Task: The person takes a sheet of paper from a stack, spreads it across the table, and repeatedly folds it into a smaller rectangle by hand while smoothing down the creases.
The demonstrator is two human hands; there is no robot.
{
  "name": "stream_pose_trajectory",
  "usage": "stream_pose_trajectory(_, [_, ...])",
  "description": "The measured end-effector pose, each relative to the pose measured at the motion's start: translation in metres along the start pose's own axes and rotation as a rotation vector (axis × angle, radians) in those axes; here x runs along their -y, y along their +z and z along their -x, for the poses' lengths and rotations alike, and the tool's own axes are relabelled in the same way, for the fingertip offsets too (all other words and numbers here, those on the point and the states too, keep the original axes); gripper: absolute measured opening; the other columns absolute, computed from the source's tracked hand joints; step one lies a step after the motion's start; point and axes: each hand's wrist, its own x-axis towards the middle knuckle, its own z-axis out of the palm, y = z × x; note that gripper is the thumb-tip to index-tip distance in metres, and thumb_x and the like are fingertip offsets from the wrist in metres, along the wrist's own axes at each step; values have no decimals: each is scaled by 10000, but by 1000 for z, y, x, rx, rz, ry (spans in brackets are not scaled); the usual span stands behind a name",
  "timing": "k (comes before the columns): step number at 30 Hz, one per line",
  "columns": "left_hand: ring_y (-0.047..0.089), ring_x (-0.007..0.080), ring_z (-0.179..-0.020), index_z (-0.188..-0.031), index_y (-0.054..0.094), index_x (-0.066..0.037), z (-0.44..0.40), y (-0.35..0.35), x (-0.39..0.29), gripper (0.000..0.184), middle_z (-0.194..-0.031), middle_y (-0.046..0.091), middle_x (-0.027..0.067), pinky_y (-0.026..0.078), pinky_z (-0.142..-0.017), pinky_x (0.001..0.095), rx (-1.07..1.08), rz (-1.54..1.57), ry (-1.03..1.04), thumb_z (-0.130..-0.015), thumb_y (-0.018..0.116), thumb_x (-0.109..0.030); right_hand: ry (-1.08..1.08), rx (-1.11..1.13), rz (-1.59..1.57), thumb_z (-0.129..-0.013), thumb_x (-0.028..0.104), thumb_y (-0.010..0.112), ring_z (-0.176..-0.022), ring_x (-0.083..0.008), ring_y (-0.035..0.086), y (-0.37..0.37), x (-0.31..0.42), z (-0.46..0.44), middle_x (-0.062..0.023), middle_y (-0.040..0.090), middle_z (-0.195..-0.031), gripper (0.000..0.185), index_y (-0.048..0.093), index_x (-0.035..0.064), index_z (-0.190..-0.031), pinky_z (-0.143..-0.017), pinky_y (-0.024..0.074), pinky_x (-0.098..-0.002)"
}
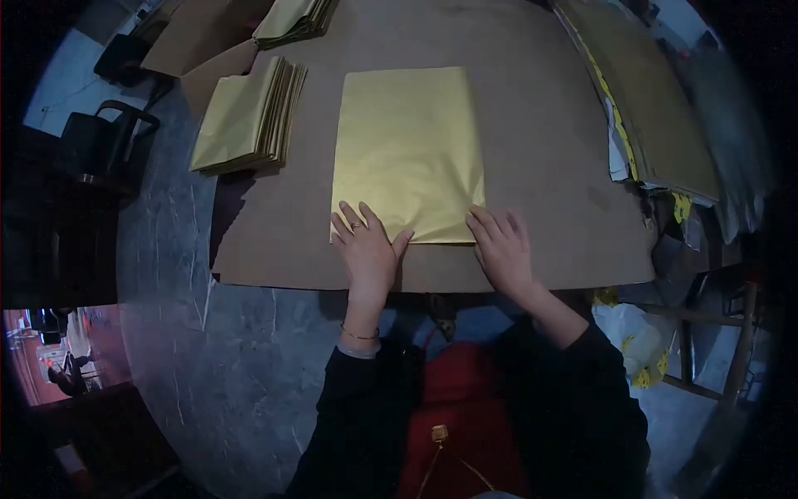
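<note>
A golden-yellow sheet of paper (407,141) lies in front of me on a brown cardboard table cover, with its near edge close to the table's front. It has slight creases toward its lower right part. My left hand (367,252) rests flat on the sheet's near left corner, fingers spread, a ring on one finger. At the near right corner, my right hand (504,254) touches the edge with its fingertips, fingers stretched out. Whether the sheet is single or folded, I cannot tell.
A stack of folded golden paper (241,125) stands at the left, with another golden stack (295,18) behind it near an open cardboard box (199,37). Along the right lies a long pile of flat cardboard (644,91). A white plastic bag (628,333) hangs below at right.
</note>
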Motion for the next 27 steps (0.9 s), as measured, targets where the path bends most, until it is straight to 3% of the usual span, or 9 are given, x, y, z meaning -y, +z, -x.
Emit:
stream_pose_trajectory(6, [304,486,-1252,-1330,334,58,0,-6,-3,872,-1364,295,327,341,-975,540,26,7,-9,-798,505,-611,-116,112,155,-757,141,585,-1217,-228,419,-6,-5,1,-107,442,-1325,512,477,-8,-1235,-1071,236,-477])
stream_pose_trajectory(11, [302,483,-1254,-1322,358,49,-1,-6,-4,863,-1365,296,323,336,-971,548,33,10,-26,-793,506,-616,-94,267,78,-763,150,578,-1272,-272,365,-15,-4,6,-154,401,-1359,546,452,-28,-1263,-1079,214,-497])
stream_pose_trajectory(16, [305,483,-1255,-1324,355,47,0,0,-1,862,-1369,290,323,337,-975,540,23,-7,-18,-796,496,-620,-188,305,234,-781,137,549,-1296,-274,331,-20,-5,27,-170,380,-1376,541,434,-32,-1283,-1088,190,-505])
stream_pose_trajectory(20, [306,481,-1258,-1320,362,45,-1,-4,-2,858,-1365,300,321,347,-970,539,36,-3,-21,-797,494,-621,-239,345,160,-778,121,535,-1267,-273,376,-26,-8,36,-170,398,-1366,545,433,-33,-1291,-1093,183,-513])
stream_pose_trajectory(21, [305,481,-1260,-1321,360,45,-1,-4,-2,858,-1365,300,320,349,-969,540,32,-8,-21,-797,495,-621,-237,269,137,-770,106,542,-1211,-236,450,-32,-7,34,-124,493,-1272,436,513,-4,-1190,-1064,250,-510])
stream_pose_trajectory(25, [310,478,-1257,-1327,355,41,-2,-11,-5,862,-1374,290,315,334,-979,542,82,-12,-39,-798,492,-625,-266,324,103,-797,98,535,-1198,-259,457,-35,-14,31,-155,511,-1260,407,542,-5,-1191,-1080,219,-507])
stream_pose_trajectory(27, [307,479,-1257,-1329,353,41,-2,-7,-4,865,-1375,286,314,331,-981,544,65,-14,-38,-798,491,-628,-85,461,-214,-830,78,515,-1165,-247,490,-42,-21,15,-139,540,-1225,375,537,28,-1201,-1071,234,-504])
